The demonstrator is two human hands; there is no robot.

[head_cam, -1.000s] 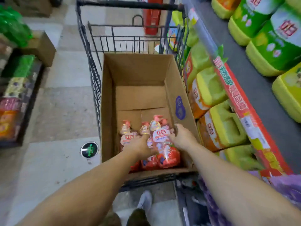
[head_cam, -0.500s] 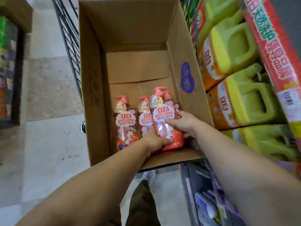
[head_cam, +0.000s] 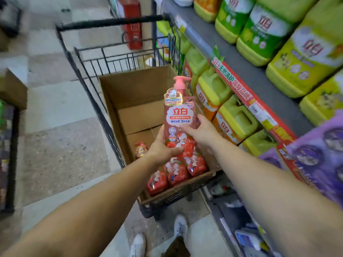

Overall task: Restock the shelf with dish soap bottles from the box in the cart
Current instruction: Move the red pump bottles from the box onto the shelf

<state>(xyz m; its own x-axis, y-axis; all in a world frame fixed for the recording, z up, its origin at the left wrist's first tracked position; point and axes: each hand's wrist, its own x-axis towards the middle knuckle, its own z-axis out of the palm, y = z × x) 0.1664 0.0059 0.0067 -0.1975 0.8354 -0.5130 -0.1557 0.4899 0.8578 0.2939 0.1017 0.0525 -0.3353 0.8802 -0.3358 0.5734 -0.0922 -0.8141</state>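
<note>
A pink pump bottle of dish soap (head_cam: 178,112) is held upright above the open cardboard box (head_cam: 130,101) in the wire cart (head_cam: 87,86). My left hand (head_cam: 163,147) grips its lower left side and my right hand (head_cam: 201,131) grips its right side. A second bottle seems pressed behind it under my right hand. Three more red bottles (head_cam: 176,173) stand at the box's near end, and another pump top (head_cam: 141,150) shows further left. The shelf (head_cam: 239,67) runs along the right.
Green and yellow detergent jugs (head_cam: 228,112) fill the shelf levels right of the cart. Purple packs (head_cam: 319,149) sit at the near right. A red box (head_cam: 131,21) stands beyond the cart. A low display (head_cam: 7,145) lines the left of the aisle. My shoes (head_cam: 180,225) are below the cart.
Both hands have lifted the bottle from the box's near end up above the box. The view has tilted up, so the cart handle and upper shelf show again.
</note>
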